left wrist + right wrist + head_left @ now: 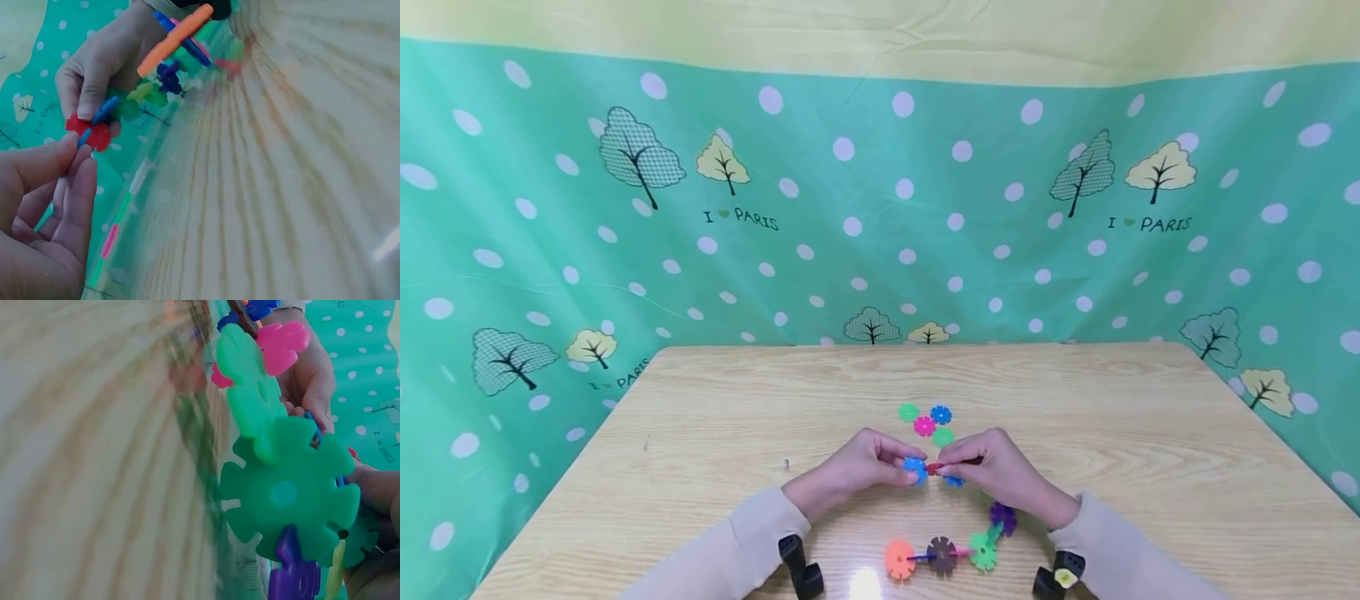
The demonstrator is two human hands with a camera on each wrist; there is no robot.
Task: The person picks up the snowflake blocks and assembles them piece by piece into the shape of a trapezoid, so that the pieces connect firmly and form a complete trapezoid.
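Observation:
My left hand (868,460) pinches a blue notched snowflake disc (914,469) between thumb and fingers. Right beside it, my right hand (1000,471) pinches a red notched disc (934,470). In the left wrist view the red disc (95,134) has a blue disc on either side, slotted crosswise into it. The second blue disc (954,481) shows just under the right fingers. A linked chain curves below the right hand: a purple disc (1002,517), a green disc (983,551), a brown disc (942,556) and an orange disc (899,559). The right palm hides part of the chain.
Beyond the hands on the wooden table (737,400) lie a light green disc (909,412), a blue disc (941,415), a pink disc (925,426) and another green disc (943,437). A small grey bit (786,464) is left of them. A dotted curtain (880,217) hangs behind.

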